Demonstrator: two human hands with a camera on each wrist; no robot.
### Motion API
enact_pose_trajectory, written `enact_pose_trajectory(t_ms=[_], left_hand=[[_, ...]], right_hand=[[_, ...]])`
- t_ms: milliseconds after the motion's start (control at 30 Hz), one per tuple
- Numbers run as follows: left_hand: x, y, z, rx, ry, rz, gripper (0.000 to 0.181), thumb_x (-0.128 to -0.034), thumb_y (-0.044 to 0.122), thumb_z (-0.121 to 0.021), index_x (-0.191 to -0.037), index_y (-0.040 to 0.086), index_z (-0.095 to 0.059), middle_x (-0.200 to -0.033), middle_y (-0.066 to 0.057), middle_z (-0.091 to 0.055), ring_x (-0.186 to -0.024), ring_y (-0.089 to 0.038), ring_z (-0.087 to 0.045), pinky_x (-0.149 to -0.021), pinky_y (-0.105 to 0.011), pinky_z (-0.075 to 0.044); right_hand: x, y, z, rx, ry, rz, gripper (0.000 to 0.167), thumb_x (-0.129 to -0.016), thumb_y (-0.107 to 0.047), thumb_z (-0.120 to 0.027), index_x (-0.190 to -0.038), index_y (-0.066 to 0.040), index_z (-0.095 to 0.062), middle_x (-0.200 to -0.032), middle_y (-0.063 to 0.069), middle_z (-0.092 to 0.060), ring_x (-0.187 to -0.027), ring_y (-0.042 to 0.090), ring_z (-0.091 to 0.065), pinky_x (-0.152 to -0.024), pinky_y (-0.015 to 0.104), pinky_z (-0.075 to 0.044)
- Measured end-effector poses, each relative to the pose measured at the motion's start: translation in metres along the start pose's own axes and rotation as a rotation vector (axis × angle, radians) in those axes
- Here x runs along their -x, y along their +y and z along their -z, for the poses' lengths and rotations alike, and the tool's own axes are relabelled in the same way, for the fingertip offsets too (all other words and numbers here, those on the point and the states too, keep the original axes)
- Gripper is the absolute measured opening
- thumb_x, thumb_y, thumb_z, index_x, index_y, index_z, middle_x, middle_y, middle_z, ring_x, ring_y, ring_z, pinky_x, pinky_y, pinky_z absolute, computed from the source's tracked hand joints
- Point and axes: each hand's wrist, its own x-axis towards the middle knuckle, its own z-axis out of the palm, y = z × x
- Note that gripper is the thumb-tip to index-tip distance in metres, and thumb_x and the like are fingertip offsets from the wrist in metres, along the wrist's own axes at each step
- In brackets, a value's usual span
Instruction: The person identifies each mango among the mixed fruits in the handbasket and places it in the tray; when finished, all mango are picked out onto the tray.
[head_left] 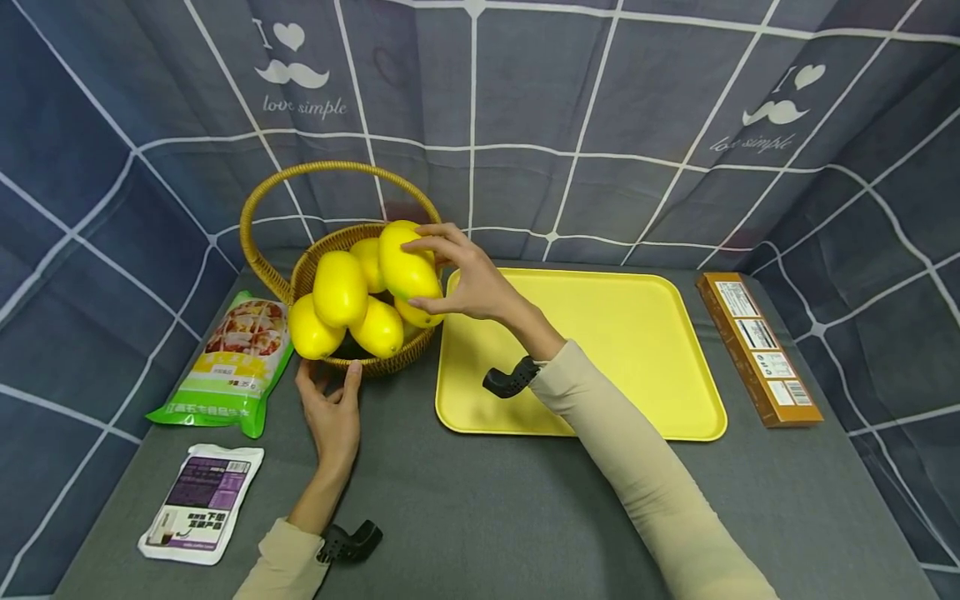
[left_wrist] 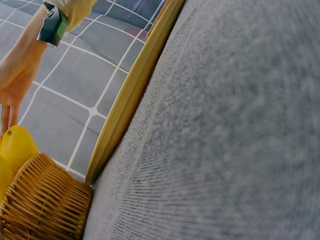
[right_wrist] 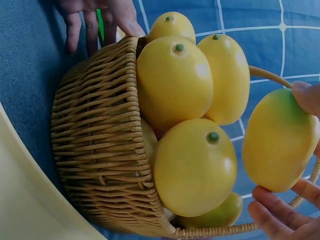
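A yellow mango (right_wrist: 280, 142) with a green-tinged end is pinched between the thumb and fingers of my right hand (head_left: 476, 279). It is held over the right side of a wicker basket (head_left: 386, 362). Several yellow fruits (head_left: 340, 289) with small green stem ends fill the basket and rise above its rim. My left hand (head_left: 333, 417) holds the basket's front left side, thumb at the rim and fingers along the outer wall. The left wrist view shows the basket's side and my right hand, but not my left hand.
A yellow tray (head_left: 600, 358) lies right of the basket, under my right forearm. Further right is a brown box (head_left: 761, 350) with white labels. A green food bag (head_left: 228, 367) sits left of the basket, with a white and purple pouch (head_left: 201, 504) nearer me. Grey checked cloth surrounds the table.
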Motion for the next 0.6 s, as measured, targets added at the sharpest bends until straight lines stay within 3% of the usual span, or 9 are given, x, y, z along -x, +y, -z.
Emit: enact_pose_trajectory(t_ms=[200,467,600], left_hand=[[0.001,0.000,0.000,0.002,0.000,0.001,0.069,-0.0968,0.019,-0.063,-0.152,0.004,-0.024,-0.151,-0.017,-0.034,-0.133,-0.033,-0.042,-0.080,-0.010,-0.042],[0.001,0.000,0.001,-0.008,-0.007,0.017,0.070,-0.0965,0.021,-0.063,-0.152,0.004,-0.024,-0.151,-0.017,-0.034,-0.134,-0.033,-0.042,-0.080,-0.010,-0.042],[0.000,0.001,0.000,-0.001,-0.008,0.020,0.071,-0.0965,0.022,-0.063,-0.152,0.005,-0.024,-0.151,-0.016,-0.034,-0.133,-0.033,-0.042,-0.080,-0.010,-0.042]], right_hand=[[0.013,-0.004,0.003,0.019,0.017,0.011,0.064,-0.073,-0.028,-0.086,-0.130,-0.012,-0.062,-0.140,0.011,-0.045,-0.110,0.018,-0.054,-0.090,0.029,-0.051],[0.032,-0.006,0.009,0.012,0.044,0.006,0.065,-0.071,-0.028,-0.088,-0.129,-0.013,-0.062,-0.141,0.010,-0.045,-0.118,0.019,-0.053,-0.091,0.037,-0.053],[0.044,-0.007,0.015,0.031,0.064,-0.005,0.065,-0.070,-0.027,-0.088,-0.129,-0.014,-0.062,-0.140,0.009,-0.044,-0.119,0.018,-0.052,-0.090,0.034,-0.053]])
